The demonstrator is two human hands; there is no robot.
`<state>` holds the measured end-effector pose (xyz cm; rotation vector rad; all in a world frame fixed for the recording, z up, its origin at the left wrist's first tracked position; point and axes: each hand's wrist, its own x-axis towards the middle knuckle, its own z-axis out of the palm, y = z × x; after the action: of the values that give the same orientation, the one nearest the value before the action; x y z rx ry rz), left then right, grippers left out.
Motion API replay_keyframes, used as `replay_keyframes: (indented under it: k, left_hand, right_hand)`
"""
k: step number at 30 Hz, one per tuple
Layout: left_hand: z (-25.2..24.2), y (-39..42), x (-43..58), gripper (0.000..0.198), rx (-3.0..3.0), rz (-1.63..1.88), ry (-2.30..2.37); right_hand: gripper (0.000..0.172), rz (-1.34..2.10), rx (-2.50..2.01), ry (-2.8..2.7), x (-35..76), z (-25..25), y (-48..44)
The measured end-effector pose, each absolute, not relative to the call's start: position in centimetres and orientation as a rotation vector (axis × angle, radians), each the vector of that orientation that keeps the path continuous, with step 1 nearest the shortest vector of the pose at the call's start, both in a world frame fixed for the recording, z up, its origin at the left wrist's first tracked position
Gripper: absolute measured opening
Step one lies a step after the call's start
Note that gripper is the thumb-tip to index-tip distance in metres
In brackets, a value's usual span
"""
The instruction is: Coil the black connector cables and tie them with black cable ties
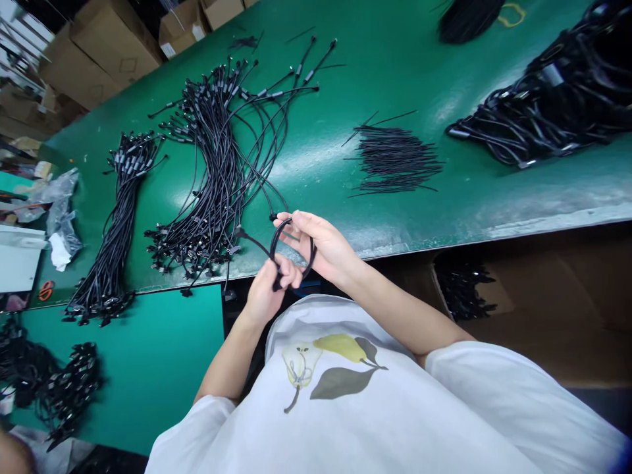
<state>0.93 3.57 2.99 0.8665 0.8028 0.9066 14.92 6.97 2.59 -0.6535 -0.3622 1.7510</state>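
Holding a black cable (pixel 272 249) bent in a loop, the left hand (pixel 264 296) pinches it with its fingers. The right hand (pixel 320 247) is spread out, and the loop rests against its fingers. Past the hands, long bunches of black cables (pixel 212 158) lie on a green table (pixel 316 171). Farther off are thin black sticks (pixel 395 158), a big heap of black cords (pixel 543 112), and cardboard boxes (pixel 106 52).

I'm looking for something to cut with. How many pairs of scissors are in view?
1: an orange-handled pair of scissors near the left end of the green bench, well left of the black cable in the person's left hand. Others may be hidden in the clutter there.
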Motion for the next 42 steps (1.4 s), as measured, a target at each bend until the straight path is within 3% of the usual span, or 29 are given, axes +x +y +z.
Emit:
replay_keyframes:
  k: [6,13,18,22,26,33,39,42]
  left_hand:
    - [4.8,3.3,-1.5,0.038,0.946,0.999,0.798]
    - [1.2,3.5,0.7,0.043,1.042,1.149,1.061]
    - [-0.4,3.3,0.8,0.043,1.266,0.962,1.137]
    - [-0.7,1.6,1.1,0.048,1.091,0.740,0.892]
    - [-0.5,0.7,1.9,0.035,0.943,0.748,0.823]
    - [0.6,1.6,2.9,0.067,1.047,0.695,0.873]
    - [0.5,2.3,1.9,0.033,0.969,0.721,1.024]
    - [0.9,2.7,1.3,0.039,0.893,0.695,1.074]
  right_hand:
    - [0.032,1.829,-0.498,-0.440,15.0,4.9,5.7]
    - [0.034,1.753,-0.480,-0.655,14.3,3.7,5.1]
    - [0.044,1.634,-0.621,-0.770,14.0,3.6,4.4]
    - [0.037,1.594,-0.760,-0.645,14.6,4.4,4.5]
    - [0.041,1.464,-0.720,-0.749,15.0,4.7,5.5]
    - [0.043,1.308,-0.798,-0.833,15.1,3.4,7.0]
    - [0.035,1.494,-0.833,-0.931,16.7,2.1,7.1]
    - [0.035,1.485,-0.897,-1.033,17.4,0.8,6.8]
